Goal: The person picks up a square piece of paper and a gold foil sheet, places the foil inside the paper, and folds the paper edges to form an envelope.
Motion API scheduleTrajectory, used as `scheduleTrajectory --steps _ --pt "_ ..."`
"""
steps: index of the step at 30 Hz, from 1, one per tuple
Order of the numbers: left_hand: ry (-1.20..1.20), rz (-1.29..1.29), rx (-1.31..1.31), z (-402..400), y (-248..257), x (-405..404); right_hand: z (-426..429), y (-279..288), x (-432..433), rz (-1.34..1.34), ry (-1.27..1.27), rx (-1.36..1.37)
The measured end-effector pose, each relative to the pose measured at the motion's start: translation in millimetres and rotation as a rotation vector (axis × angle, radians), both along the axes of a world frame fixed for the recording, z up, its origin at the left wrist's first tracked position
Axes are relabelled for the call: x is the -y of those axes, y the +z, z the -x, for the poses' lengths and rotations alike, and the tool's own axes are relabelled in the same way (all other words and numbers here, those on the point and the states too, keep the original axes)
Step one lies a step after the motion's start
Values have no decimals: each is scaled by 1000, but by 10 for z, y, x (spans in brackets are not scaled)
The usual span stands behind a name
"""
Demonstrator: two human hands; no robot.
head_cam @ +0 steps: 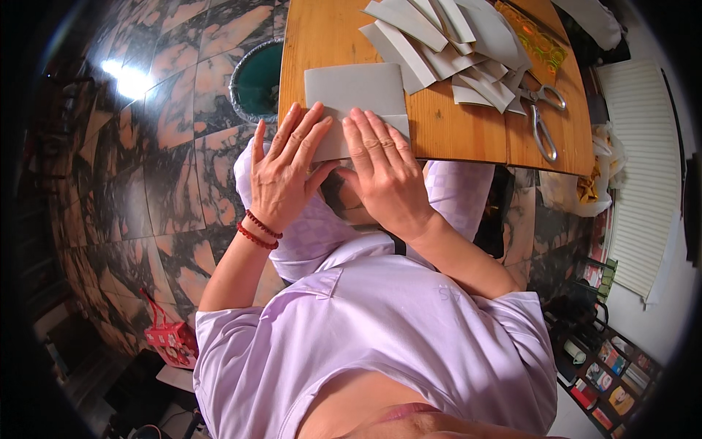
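A sheet of pale grey paper or thin card (354, 88) lies at the near left edge of the wooden table, with a crease or edge running across it. Both palms face down. The fingers of my left hand (288, 159) are spread, their tips on the sheet's left side; two red bead bracelets circle that wrist. On the sheet's right part rests my right hand (384, 164), its fingers side by side and the thumb apart. Neither hand grips anything. Farther right, folded grey paper pieces (411, 33) lie in a loose pile, beside metal-handled scissors (543, 118).
Shiny gold patterned packaging (540, 41) lies at the table's far right. A bin with a plastic liner (255, 82) stands on the floor against the table's left side. A plastic bag with gold material (592, 181) is right of the table (460, 137).
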State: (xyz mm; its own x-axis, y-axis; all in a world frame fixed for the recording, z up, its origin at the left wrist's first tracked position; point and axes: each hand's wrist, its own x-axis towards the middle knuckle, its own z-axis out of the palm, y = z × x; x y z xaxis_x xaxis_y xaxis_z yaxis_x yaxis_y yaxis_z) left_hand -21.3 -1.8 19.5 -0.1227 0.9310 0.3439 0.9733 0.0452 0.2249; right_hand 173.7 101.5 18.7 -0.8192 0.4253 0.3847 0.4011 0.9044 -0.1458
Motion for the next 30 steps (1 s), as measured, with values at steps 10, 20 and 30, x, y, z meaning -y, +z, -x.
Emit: scheduleTrajectory --steps 10,20,30 --pt "-17 -20 32 35 68 -16 -181 100 -37 -136 -131 10" --pt "-28 -66 68 62 -21 -12 -228 81 -83 -106 -127 -29" --pt "66 -72 -15 63 -87 41 -289 66 -161 -98 -109 -84"
